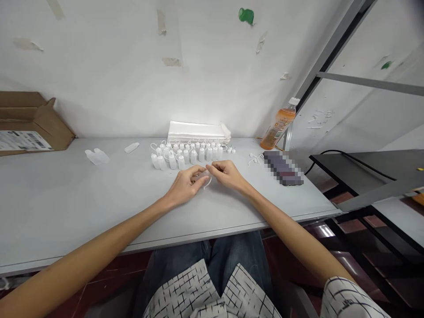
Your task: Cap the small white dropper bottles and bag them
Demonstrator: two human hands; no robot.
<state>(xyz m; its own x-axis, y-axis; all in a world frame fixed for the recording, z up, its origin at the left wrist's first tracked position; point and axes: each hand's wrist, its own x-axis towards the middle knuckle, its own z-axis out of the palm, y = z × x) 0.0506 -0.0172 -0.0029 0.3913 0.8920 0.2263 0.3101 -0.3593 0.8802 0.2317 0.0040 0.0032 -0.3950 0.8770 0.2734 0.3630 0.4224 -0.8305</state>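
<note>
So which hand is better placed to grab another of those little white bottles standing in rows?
Probably the left hand: it rests directly in front of the small white bottles, while the right hand sits off toward their right end. Both pinch a thin white loop.

This looks like a small packing or assembly workroom. A plain grey worktable (pixel 66 198) stands against a scuffed white wall (pixel 109 53) marked with tape scraps. On the table sit rows of identical small white bottles (pixel 185 154), a stack of white bags (pixel 198 131) and an open cardboard carton (pixel 29 121).
</note>
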